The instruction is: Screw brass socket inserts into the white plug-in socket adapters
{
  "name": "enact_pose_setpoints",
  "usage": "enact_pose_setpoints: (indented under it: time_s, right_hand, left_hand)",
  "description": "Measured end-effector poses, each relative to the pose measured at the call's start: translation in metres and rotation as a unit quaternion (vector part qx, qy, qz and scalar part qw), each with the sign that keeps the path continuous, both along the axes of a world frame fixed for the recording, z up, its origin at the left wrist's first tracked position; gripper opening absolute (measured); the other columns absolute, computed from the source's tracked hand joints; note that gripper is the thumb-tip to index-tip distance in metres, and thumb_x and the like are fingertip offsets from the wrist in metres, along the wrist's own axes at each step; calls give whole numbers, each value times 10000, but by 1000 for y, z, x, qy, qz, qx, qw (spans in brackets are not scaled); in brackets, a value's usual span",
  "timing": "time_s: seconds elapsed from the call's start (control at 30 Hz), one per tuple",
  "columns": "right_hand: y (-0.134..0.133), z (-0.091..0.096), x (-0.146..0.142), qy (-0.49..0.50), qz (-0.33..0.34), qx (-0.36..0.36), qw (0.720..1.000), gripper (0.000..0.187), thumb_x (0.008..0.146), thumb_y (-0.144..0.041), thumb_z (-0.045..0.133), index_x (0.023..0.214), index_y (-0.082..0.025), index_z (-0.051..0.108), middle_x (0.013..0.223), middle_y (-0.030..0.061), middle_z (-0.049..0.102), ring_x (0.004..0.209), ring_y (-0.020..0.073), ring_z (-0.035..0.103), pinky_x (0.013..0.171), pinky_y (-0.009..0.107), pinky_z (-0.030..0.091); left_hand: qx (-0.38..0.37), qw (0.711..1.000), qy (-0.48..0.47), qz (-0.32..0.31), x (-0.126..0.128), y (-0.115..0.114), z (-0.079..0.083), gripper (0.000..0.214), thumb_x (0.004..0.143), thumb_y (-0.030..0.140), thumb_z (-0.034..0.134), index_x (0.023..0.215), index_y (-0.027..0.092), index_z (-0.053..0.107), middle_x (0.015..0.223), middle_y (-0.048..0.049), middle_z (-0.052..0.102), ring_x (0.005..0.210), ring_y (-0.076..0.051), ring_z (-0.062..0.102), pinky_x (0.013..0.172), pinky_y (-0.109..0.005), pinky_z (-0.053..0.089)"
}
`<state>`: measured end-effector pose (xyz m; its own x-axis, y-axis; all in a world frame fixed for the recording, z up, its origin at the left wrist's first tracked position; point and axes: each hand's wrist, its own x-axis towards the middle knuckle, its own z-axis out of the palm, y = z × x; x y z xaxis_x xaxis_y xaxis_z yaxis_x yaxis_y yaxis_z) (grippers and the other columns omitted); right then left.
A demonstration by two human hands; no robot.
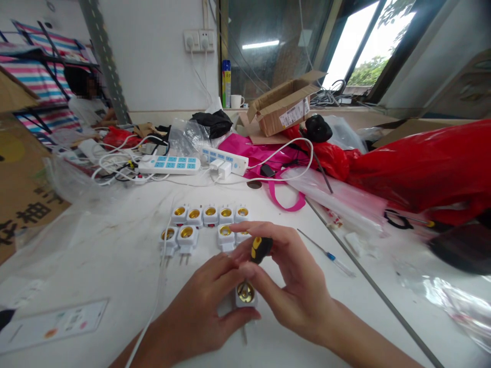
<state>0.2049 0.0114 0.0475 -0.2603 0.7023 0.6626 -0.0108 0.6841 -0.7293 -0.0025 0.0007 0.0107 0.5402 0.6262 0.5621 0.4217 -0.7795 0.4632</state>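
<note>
My right hand (295, 276) is closed around a screwdriver (262, 249) with a black and yellow handle. Its shaft points down into the brass-coloured bowl of a white plug-in lamp socket (245, 295). That socket is gripped between the thumb and fingers of my left hand (205, 301), whose fingertips meet the right hand's near the screwdriver. Beyond my hands, several more lamp sockets (186, 234) stand in two rows on the white table, their gold openings facing up. My fingers partly cover the ones at the right of the nearer row.
Power strips (169, 164) and tangled cables lie behind the sockets. A second screwdriver (330, 255) with a blue handle lies to the right, near a long grey strip (368, 278). A cardboard box (282, 110), a pink bag (245, 148) and red plastic (418, 168) crowd the back. Someone sits far left.
</note>
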Motion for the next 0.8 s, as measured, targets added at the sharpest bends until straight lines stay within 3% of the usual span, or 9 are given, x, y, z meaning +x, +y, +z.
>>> enact_pose_setpoints:
  time_s: [0.13,0.23,0.4,0.5,0.63,0.8]
  right_hand:
    - [-1,-5,-2,52,29,-53,997,529,1082,-54,633,1487,-353,473,1377,92,751,1263,230,753,1055,458,645]
    - [0,-3,-1,44,42,-69,996,469,1118,-93,578,1491,-356,470,1462,122,703,1228,236,755,1040,496,650]
    - [3,4,4,0,-21,-16,1000,408,1078,-154,675,1456,-308,661,1363,120,670,1235,246,688,935,366,661]
    - [3,6,4,9,-7,-28,1000,458,1106,-137,619,1526,-319,631,1280,96,721,1116,200,740,913,322,670]
    - [-2,5,3,54,26,-60,996,452,1124,-122,584,1527,-325,603,1340,94,735,1069,180,794,949,328,692]
    - [-2,4,4,81,12,-47,995,433,1118,-113,586,1515,-285,617,1304,111,722,986,183,793,884,344,708]
  left_hand:
    - [23,1000,-15,16,0,0,-4,447,992,448,810,1354,261,626,1305,-118,795,1235,-294,777,1051,-423,675]
    - [27,999,-15,13,-1,-1,-5,445,1000,452,798,1361,261,621,1394,-138,763,1312,-310,742,1092,-441,658]
    - [11,1000,-19,4,0,0,-3,409,1000,439,802,1327,253,640,1297,-135,786,1224,-288,778,1033,-404,681]
    - [7,1000,-11,8,-1,0,-2,409,989,428,819,1321,248,663,1296,-132,786,1239,-289,775,1059,-403,672]
    - [29,999,1,19,-2,0,-2,428,980,457,824,1319,241,676,1375,-144,771,1318,-304,748,1115,-406,646]
    - [24,1000,-10,10,1,0,2,368,1010,461,784,1283,245,663,1301,-131,791,1230,-281,775,1035,-376,673]
